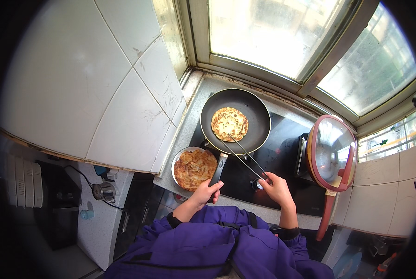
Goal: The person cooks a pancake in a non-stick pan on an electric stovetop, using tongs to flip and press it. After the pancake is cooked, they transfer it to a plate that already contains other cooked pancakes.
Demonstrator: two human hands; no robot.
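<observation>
A black frying pan (255,134) sits over the left burner, with a round browned flatbread (230,124) left of its middle. My left hand (207,194) grips the pan's dark handle (219,170) near its end. Between the fingers of my right hand (277,186) is a pair of dark chopsticks (242,160), parted into a V. Their tips reach the flatbread's lower edge; whether they press on it I cannot tell. Just left of the handle, a white plate (173,166) carries a larger golden-brown flatbread (194,169).
The black glass cooktop (281,157) has a control knob (257,183) at its front. On the right burner stands a red pan (328,205) under a glass lid (333,150). Tiled wall (131,115) rises close on the left. Window frames (256,71) edge the back.
</observation>
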